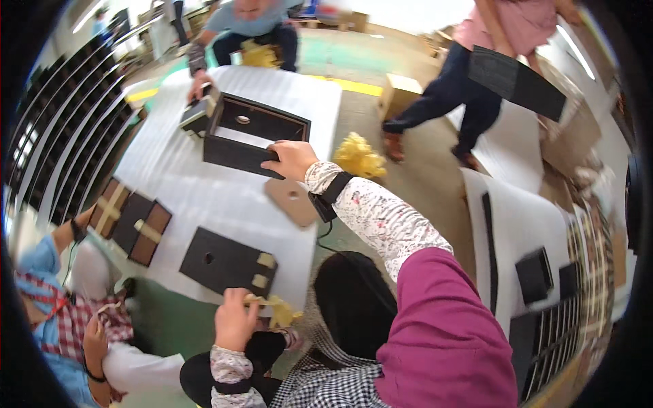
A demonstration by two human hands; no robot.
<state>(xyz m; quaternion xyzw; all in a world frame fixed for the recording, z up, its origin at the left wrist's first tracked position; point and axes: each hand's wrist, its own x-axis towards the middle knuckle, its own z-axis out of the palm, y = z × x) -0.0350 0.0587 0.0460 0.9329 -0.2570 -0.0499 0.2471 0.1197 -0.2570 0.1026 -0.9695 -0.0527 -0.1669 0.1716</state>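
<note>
My right hand (294,160) is closed over the near right rim of an open black rectangular box (235,155), which has a round hole in one inner wall. Below it lies a brown rounded board (291,202) with a small hole. My left hand (235,319) is closed at the near edge of a black panel (221,258) with a round hole and two tan tape pieces. A tan strip (254,299), like tape, sticks out from its fingers, close to crumpled yellow material (282,313).
Across the white-covered table (313,102), a co-worker's hand (198,87) touches a small black block (197,117). At left another person holds taped black and brown panels (136,221). Someone in pink carries a black panel (517,81) at right. Yellow crumpled material (359,156) lies beyond the table edge.
</note>
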